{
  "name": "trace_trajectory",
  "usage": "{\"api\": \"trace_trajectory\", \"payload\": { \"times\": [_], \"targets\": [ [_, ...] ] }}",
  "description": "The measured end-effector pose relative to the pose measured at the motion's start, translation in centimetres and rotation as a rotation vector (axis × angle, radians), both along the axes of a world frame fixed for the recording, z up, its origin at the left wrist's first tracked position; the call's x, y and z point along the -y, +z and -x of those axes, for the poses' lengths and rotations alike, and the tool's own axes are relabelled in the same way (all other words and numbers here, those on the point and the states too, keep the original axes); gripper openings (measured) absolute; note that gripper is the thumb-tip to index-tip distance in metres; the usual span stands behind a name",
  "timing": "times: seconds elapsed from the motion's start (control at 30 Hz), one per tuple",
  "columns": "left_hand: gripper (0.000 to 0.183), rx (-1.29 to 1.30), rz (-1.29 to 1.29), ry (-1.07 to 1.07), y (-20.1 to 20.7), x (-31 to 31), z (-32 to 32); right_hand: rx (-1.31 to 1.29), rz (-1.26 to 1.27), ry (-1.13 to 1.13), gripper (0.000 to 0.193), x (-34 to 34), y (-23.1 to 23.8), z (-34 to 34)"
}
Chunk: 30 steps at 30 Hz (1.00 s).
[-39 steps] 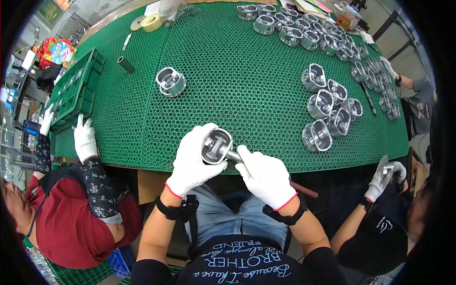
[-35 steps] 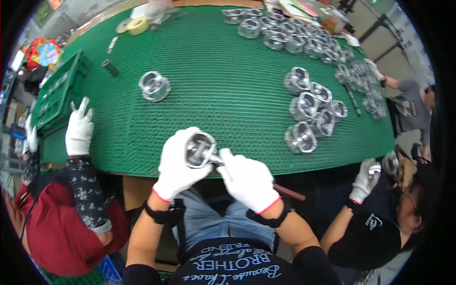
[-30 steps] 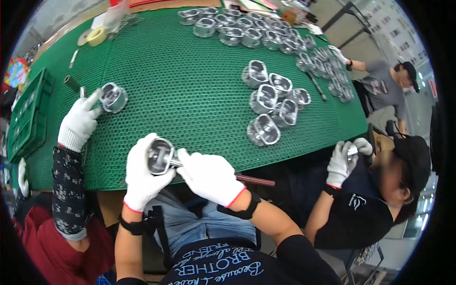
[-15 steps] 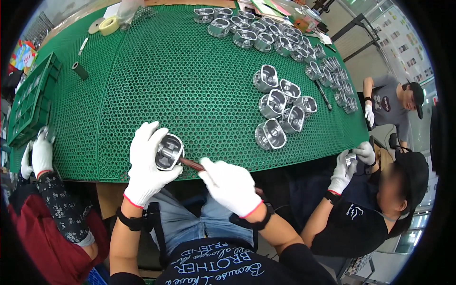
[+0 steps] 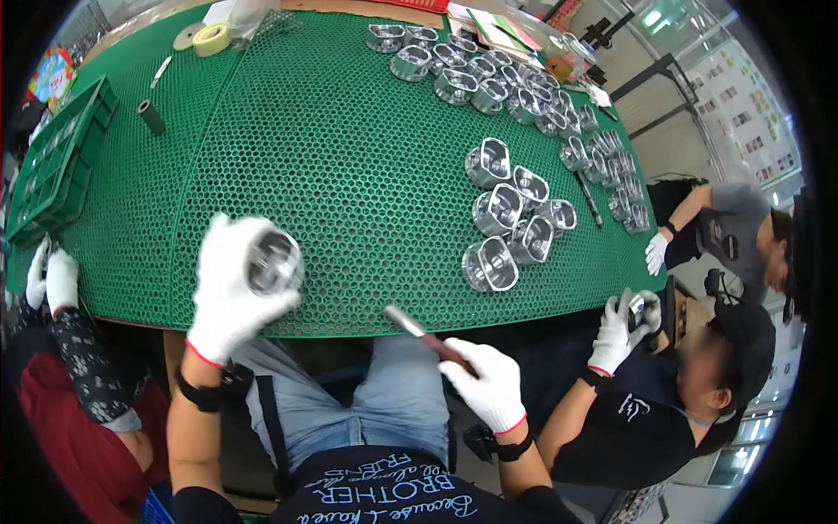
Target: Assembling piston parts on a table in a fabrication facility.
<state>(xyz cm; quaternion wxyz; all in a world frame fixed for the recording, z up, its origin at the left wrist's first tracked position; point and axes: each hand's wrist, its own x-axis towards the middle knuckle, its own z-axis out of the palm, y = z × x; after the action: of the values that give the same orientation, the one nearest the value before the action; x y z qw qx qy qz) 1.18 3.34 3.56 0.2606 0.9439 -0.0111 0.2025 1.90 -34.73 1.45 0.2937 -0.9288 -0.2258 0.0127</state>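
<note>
My left hand (image 5: pixel 234 284), in a white knit glove, is closed round a silver metal piston (image 5: pixel 274 262) over the near edge of the green mat; both are smeared by motion. Its hollow side shows. My right hand (image 5: pixel 485 381), gloved too, grips the brown handle of a scraper-like hand tool (image 5: pixel 434 342). The tool's narrow metal blade points up and left, apart from the piston. To the right on the mat stands a group of several pistons (image 5: pixel 491 264), open side up.
More pistons (image 5: pixel 456 86) crowd the back right of the green mat (image 5: pixel 332 140). A dark rod (image 5: pixel 589 199) lies near them. At the left are a green crate (image 5: pixel 61 166), a dark tube (image 5: pixel 151 118), a knife (image 5: pixel 161 72) and a tape roll (image 5: pixel 212 39). People sit at both sides; one (image 5: pixel 625 332) holds a piston.
My left hand has moved left with the piston. My right hand has drawn the tool away to the right and down, so its blade now shows.
</note>
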Motion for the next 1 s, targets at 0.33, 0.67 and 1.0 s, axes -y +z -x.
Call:
{"api": "trace_trajectory", "payload": {
  "times": [0.33,0.67,1.0],
  "targets": [
    [0.075,0.173,-0.287,0.534,-2.0,-7.2,2.6,-0.089,-0.220,-0.416,0.051,0.1,0.0,-6.8],
    [0.114,-0.026,0.107,-0.081,-2.5,4.0,2.2,0.118,-0.108,0.294,0.043,-7.8,2.8,-7.2],
    [0.100,-0.081,0.383,-0.044,-3.5,4.1,1.4,0.096,-0.111,0.063,0.043,-4.0,1.0,-2.4]
  ]
}}
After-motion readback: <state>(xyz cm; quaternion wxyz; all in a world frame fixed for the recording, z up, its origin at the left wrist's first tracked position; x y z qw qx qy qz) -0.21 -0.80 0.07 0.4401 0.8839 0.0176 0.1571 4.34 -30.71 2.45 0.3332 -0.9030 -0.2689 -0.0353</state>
